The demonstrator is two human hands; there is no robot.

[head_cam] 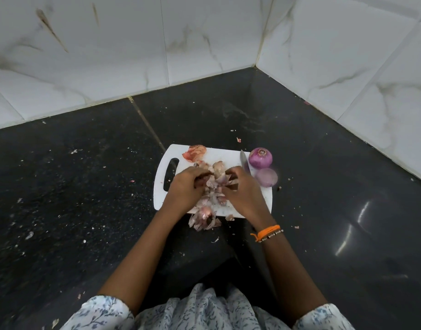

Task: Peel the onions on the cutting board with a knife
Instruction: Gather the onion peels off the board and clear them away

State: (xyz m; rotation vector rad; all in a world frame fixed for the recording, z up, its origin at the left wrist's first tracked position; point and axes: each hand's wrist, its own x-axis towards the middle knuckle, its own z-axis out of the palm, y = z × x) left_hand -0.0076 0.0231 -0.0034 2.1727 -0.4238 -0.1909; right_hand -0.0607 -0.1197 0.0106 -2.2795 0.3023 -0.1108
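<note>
A white cutting board (228,156) lies on the black counter. Two peeled purple onions sit at its right edge, one farther back (260,157) and one nearer (267,177). A heap of onion skins (213,186) covers the board's middle and spills over its near edge. My left hand (187,186) and my right hand (244,190) curl into the heap from either side, fingers gripping skins. The knife (243,159) lies on the board, its blade pointing away just beyond my right hand. Its handle is hidden under that hand.
A loose brown skin (195,152) lies at the board's far left corner, by the handle slot (171,173). Small scraps dot the black counter (85,186). Marble-tiled walls (347,67) meet in a corner behind and to the right of the board.
</note>
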